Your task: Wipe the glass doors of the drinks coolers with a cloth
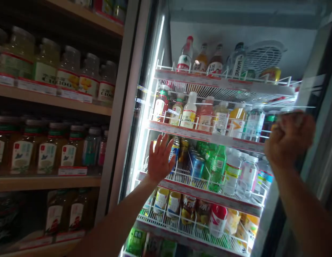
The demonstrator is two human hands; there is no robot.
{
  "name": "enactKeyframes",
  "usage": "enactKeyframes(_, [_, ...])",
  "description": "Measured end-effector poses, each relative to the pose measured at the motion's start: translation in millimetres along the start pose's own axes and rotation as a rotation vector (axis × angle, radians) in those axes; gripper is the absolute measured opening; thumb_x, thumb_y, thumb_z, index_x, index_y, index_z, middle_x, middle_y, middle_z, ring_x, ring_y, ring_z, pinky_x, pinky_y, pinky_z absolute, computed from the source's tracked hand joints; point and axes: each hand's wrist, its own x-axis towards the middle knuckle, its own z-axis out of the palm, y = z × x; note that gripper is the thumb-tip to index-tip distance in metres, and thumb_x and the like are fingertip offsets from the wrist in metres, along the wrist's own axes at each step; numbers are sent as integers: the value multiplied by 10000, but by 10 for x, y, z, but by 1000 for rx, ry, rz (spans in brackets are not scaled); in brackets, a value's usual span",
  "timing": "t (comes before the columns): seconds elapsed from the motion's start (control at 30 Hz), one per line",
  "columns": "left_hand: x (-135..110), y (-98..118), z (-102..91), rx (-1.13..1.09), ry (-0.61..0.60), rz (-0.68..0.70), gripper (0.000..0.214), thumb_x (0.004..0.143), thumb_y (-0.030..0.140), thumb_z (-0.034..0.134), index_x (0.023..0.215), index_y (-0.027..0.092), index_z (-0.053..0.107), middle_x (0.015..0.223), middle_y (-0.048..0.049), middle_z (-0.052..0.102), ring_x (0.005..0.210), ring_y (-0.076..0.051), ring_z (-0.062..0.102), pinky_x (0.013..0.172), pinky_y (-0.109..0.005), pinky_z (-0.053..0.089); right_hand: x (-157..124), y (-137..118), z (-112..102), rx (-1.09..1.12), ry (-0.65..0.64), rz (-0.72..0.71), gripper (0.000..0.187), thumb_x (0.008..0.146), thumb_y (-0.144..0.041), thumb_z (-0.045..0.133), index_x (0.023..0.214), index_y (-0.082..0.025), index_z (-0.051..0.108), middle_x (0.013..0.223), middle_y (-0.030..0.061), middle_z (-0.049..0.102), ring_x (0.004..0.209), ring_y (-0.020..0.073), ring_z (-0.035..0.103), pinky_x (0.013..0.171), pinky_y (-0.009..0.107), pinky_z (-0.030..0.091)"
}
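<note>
My left hand (160, 159) is raised with its fingers spread, in front of the lit drinks cooler (200, 194). It looks flat against or close to the glass; contact is hard to judge. Behind it are a blue can (174, 153) and other cans. My right hand (290, 139) is closed in a fist at the cooler's right side, smeared by motion. Something pale and greyish shows at the top of that fist, too blurred to name. Green bottles (217, 166) and clear bottles (232, 171) stand on the shelf between my two hands.
Wooden shelves (48, 184) with rows of juice bottles (48, 150) stand to the left, past a grey upright frame (119, 117). Inside the cooler, wire racks hold a red-capped bottle (185, 55), an orange juice bottle (237, 119) and brown cans (189, 208). Reflections show on the glass.
</note>
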Motion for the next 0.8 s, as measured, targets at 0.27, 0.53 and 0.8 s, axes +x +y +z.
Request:
enactKeyframes(0.27, [7,-10,-12,15,21,10,505,890,306,430,1364,147,369,1428,-146,388,1400,-244,185,1127,-464,172,-816,-1211,-418,329,-471,-752,423,821,-209,496,1224,-333,525,1417,-14,412,1344,252,302,1096,524,179])
enactKeyframes(0.53, [3,13,-3,30,2,-4,522,889,305,412,1383,151,340,1449,-139,357,1402,-254,178,1123,-476,171,16,-214,-139,87,-174,-19,387,887,-325,386,1196,-228,597,1351,103,448,1202,410,430,891,564,365])
enactKeyframes(0.8, [-24,-21,41,-5,12,4,522,879,295,447,1373,152,354,1438,-147,372,1401,-253,179,1126,-484,174,-954,-1266,-415,295,-441,-599,457,833,-219,490,1272,-347,488,1419,8,411,1352,270,295,1078,543,215])
